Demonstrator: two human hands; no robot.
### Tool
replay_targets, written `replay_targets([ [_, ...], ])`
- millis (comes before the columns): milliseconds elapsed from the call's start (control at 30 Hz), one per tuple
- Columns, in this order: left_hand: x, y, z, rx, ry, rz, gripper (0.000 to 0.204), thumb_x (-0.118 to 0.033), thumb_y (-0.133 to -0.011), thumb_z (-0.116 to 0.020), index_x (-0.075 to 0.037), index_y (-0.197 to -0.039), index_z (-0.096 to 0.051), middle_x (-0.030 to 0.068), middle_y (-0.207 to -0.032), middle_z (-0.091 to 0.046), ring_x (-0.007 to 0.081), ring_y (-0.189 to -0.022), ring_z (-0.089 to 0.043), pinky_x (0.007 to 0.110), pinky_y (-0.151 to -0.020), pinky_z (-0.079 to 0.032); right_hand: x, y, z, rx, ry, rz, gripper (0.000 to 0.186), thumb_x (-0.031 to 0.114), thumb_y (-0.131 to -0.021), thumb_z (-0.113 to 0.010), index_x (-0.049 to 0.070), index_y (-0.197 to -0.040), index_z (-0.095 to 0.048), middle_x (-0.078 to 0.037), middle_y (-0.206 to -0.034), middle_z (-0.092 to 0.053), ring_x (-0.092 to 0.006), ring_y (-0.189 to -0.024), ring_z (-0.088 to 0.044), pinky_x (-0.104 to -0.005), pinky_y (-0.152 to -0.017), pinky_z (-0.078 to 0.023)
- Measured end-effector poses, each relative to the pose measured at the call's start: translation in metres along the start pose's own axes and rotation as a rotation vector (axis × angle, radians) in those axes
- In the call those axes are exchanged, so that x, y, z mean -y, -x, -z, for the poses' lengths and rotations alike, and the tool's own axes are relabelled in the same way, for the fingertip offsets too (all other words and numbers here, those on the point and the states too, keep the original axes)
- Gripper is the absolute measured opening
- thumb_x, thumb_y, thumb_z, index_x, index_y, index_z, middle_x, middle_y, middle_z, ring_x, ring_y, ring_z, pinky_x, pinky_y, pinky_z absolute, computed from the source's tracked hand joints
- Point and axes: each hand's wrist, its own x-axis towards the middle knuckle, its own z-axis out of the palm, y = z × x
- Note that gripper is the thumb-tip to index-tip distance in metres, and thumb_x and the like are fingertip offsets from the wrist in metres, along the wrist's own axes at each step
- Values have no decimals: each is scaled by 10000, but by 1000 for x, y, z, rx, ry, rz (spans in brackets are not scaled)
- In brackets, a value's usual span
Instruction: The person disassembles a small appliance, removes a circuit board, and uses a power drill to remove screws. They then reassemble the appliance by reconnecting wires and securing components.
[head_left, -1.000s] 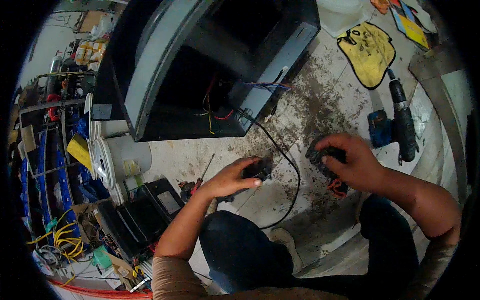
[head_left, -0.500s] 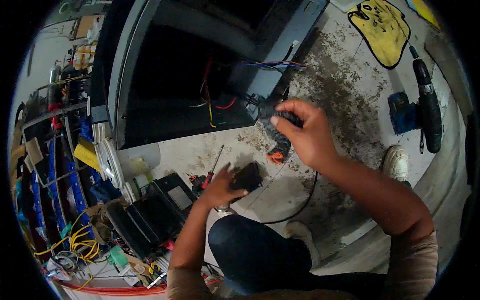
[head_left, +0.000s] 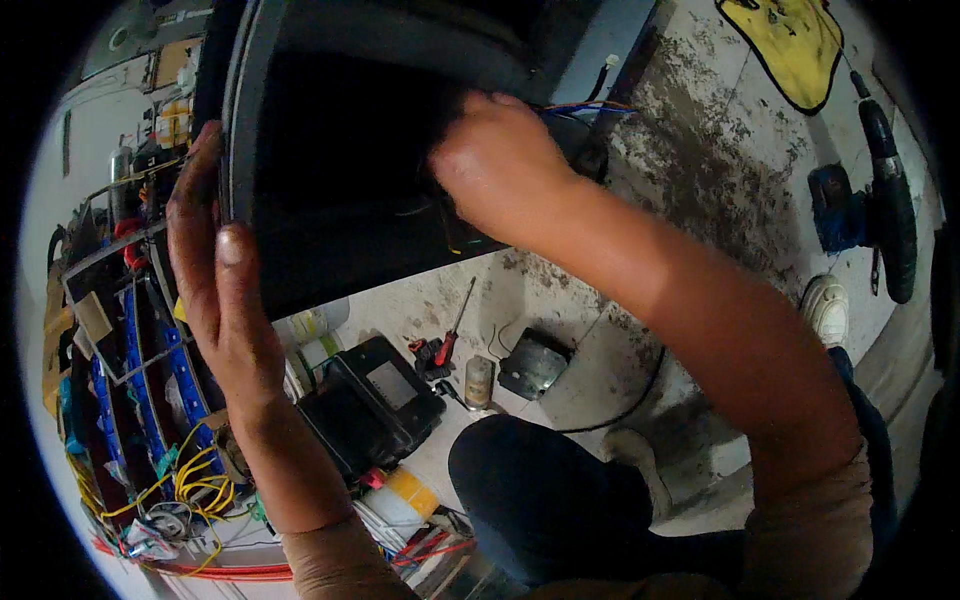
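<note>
A dark metal cabinet (head_left: 360, 270) with an open front fills the upper middle. My left hand (head_left: 215, 260) rests along its left edge, fingers stretched up the outer side and thumb by the front frame. Inside the dark opening is my right hand (head_left: 500, 160), its fingers curled and turned away; what they hold, if anything, is hidden. Beside that hand, blue and brown wires (head_left: 590, 107) stick out to the right. A yellow wire end (head_left: 455, 245) hangs below it.
On the floor lie a red-handled screwdriver (head_left: 447, 345), a small dark box (head_left: 537, 364), a small cylinder (head_left: 479, 382) and a black case (head_left: 370, 405). A cordless drill (head_left: 888, 210) and a yellow cloth (head_left: 785, 50) lie right. Shelving with blue bins (head_left: 145, 350) stands left.
My left hand has left the small dark box on the floor for the cabinet's left edge. My right hand has moved from a black, orange-tipped thing outside the cabinet to inside it.
</note>
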Motion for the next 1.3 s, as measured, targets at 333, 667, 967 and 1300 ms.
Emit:
replay_targets([
  [333,5,1,4,-4,-12,16,524,-350,-918,-379,20,-1288,-402,188,-1338,-390,262,-1269,-340,375,-1064,-197,-16,-5,18,321,-209,60,147,71,-619,-634,11,-752,-651,-183,-778,-630,-344,-776,-617,-429,-672,-510],
  [667,8,3,4,-23,48,9,528,-337,-903,-420,25,-1286,-398,199,-1342,-381,274,-1279,-328,379,-1066,-190,-24,28,52,-106,-409,-429,188,86,-691,-565,69,-854,-655,-141,-812,-629,-307,-847,-599,-409,-756,-483],
  [967,13,-1,5,22,-66,-66,564,-357,-909,-388,38,-1312,-370,182,-1324,-410,249,-1237,-373,364,-1042,-237,0,30,55,367,-322,-250,247,57,-734,-518,35,-959,-615,-171,-829,-618,-325,-829,-597,-403,-757,-475],
  [1300,3,1,1,-3,-42,8,588,-333,-867,-480,29,-1313,-356,188,-1352,-369,260,-1269,-334,366,-1060,-201,-3,-10,13,499,-106,58,186,96,-723,-545,39,-874,-638,-146,-827,-651,-290,-819,-638,-407,-663,-519],
])
